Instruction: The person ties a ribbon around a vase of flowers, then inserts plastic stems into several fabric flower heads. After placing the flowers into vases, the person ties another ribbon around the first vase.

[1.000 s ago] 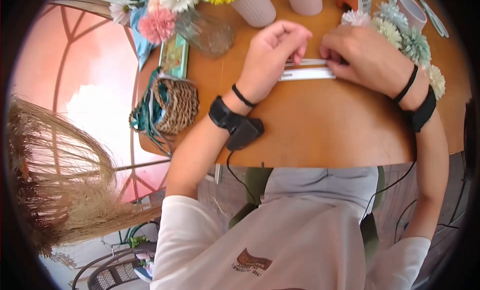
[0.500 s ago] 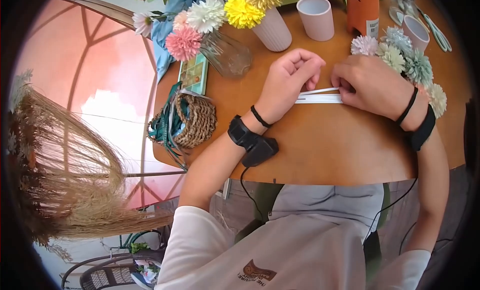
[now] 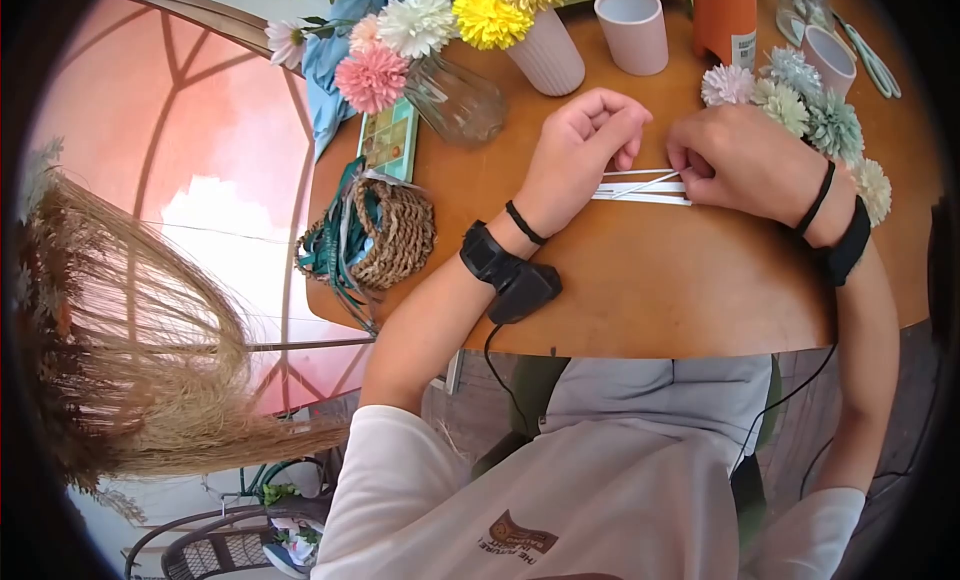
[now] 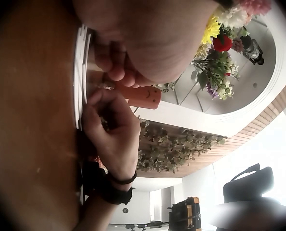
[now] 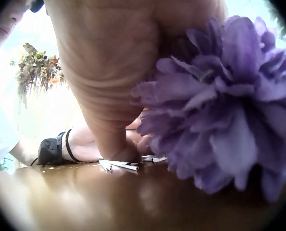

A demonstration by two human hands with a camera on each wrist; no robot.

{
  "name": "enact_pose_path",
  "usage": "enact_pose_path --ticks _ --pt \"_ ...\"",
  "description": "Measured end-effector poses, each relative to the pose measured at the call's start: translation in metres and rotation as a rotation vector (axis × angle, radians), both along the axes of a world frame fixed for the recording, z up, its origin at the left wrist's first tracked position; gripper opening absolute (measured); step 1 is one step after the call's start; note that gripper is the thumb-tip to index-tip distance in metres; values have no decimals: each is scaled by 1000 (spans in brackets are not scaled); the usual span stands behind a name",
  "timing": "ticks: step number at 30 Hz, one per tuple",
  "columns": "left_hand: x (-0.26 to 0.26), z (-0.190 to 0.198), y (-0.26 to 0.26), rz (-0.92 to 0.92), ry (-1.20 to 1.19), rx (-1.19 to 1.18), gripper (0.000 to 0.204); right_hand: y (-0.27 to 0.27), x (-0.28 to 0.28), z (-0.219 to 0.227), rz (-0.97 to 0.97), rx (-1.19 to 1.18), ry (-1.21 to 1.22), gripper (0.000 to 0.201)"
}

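Several thin white sticks (image 3: 645,198) lie on the wooden table between the two hands, one crossing the others at a slant. At their right ends, my right hand (image 3: 745,162) pinches a stick between thumb and fingertips. My left hand (image 3: 580,160) is over the left ends, its fingers curled into a loose fist and nothing showing inside them. In the left wrist view the sticks (image 4: 79,77) pass along the table beneath that hand. Low in the right wrist view, stick ends (image 5: 123,166) poke out under the right fingers.
Artificial flowers (image 3: 835,130) lie just beyond the right forearm; a purple one (image 5: 234,106) fills much of the right wrist view. Pink cups (image 3: 632,35), an orange container (image 3: 725,20) and a glass vase (image 3: 460,105) stand farther back. A woven basket (image 3: 395,235) sits left.
The head view tilted, then steadied. The sticks, earlier close together between the hands, now fan out, with one slanting across. The right fingers have shifted slightly at the stick ends; the left hand keeps its pose.
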State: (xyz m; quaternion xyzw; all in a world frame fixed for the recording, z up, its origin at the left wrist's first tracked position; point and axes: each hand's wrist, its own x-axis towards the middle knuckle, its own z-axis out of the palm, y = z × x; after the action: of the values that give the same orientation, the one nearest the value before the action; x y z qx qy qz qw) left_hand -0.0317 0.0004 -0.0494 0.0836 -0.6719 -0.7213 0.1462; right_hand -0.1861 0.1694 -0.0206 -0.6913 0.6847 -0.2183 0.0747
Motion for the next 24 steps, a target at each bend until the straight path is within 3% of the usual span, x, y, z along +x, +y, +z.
enact_pose_path --ticks 13,19,24 --pt "0 2 1 1 -11 -20 18 0 -1 5 29 20 27 11" --pt "0 -3 -3 13 73 42 23 -3 1 5 8 -251 37 8" --pt "0 1 0 148 179 -64 30 -9 -3 5 -61 -415 73 10"
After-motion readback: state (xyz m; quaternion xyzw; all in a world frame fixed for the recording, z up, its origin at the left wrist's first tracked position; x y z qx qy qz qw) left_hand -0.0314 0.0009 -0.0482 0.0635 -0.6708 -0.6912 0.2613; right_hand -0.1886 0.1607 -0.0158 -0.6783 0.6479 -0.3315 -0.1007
